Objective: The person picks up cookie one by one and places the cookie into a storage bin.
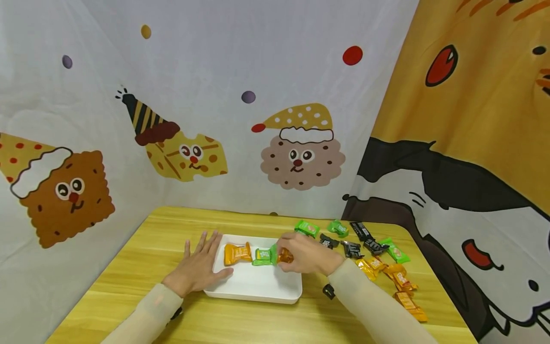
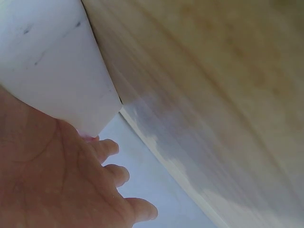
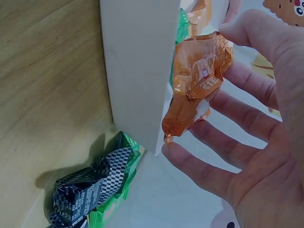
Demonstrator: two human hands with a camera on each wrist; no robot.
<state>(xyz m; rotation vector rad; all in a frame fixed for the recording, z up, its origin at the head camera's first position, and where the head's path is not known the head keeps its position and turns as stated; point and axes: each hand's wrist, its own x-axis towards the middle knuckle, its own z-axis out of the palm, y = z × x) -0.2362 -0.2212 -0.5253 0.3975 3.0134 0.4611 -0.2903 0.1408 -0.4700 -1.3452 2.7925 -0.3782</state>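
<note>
A white rectangular tray [image 1: 253, 286] lies on the wooden table. My left hand [image 1: 195, 270] rests at its left side, fingers spread and thumb over the rim; the left wrist view shows the palm [image 2: 61, 180] against the white tray wall [image 2: 52, 61]. Inside the tray, an orange wrapped candy [image 1: 237, 254] lies left of a green wrapped candy [image 1: 263, 257]. Over the tray's right end, my right hand [image 1: 307, 253] pinches another orange wrapped candy [image 3: 197, 80] between thumb and fingers. This candy is close beside the green one; whether it touches the tray floor I cannot tell.
Right of the tray lie several more wrapped candies: green ones [image 1: 338, 228], black ones [image 1: 352, 249] and orange ones [image 1: 399, 277]. A small black object [image 1: 328, 291] is near my right wrist. A printed cloth [image 1: 245, 143] hangs behind the table [image 1: 172, 224].
</note>
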